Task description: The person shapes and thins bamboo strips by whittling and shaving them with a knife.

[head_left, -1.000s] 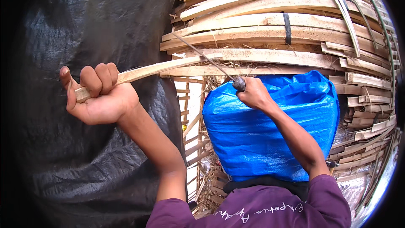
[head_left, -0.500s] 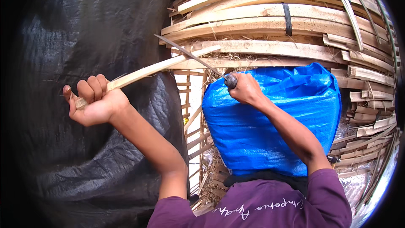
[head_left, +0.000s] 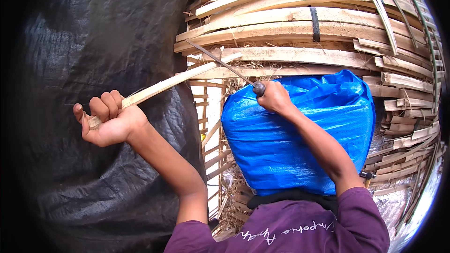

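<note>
My left hand is wrapped round the near end of a pale wooden strip, palm turned up. The strip slants up and to the right, its far end near the stacked slats. My right hand grips the dark handle of a knife with a long thin blade. The blade points up and left and crosses the strip near its far end. Whether the edge bites into the wood I cannot tell. Beneath my right forearm a blue tarp covers my lap.
Long wooden slats lie stacked ahead, one bundle bound with a black band. Shorter strips pile up at the right. A black plastic sheet hangs at the left. Between sheet and tarp stands a slatted lattice with shavings around it.
The knife's tip has shifted slightly right along the strip, and its blade now crosses nearer the far end. My left hand has moved a little right and down, still holding the strip.
</note>
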Demonstrator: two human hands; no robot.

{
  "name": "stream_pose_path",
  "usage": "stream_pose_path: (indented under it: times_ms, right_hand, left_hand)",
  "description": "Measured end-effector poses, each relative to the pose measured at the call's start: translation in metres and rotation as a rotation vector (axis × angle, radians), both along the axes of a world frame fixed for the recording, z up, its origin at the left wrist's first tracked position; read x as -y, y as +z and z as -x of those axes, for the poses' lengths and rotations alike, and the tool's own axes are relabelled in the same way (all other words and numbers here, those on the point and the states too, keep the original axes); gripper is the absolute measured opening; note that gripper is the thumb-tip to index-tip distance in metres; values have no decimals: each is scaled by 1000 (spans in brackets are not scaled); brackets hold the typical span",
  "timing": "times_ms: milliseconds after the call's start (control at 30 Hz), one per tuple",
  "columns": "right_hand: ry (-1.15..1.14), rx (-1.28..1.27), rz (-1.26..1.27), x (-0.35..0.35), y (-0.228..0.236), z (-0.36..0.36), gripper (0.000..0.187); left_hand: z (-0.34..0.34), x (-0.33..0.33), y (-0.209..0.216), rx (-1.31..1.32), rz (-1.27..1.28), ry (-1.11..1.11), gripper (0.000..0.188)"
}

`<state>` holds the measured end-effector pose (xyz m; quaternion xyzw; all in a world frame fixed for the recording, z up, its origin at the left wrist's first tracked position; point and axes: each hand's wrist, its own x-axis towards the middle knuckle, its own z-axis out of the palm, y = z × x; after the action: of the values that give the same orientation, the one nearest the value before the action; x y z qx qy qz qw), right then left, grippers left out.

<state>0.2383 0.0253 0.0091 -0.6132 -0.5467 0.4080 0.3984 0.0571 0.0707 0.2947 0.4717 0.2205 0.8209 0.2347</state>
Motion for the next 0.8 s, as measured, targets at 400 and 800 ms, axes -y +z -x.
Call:
stream_pose_path:
  times_ms: [400, 800]
  right_hand:
    - [223, -112, -243, 10, 99, 27, 14]
    - [-3, 177, 223, -22, 3, -3, 27]
  left_hand:
    - [8, -11, 6, -13, 37, -11, 24]
    - [4, -20, 10, -4, 50, -49, 21]
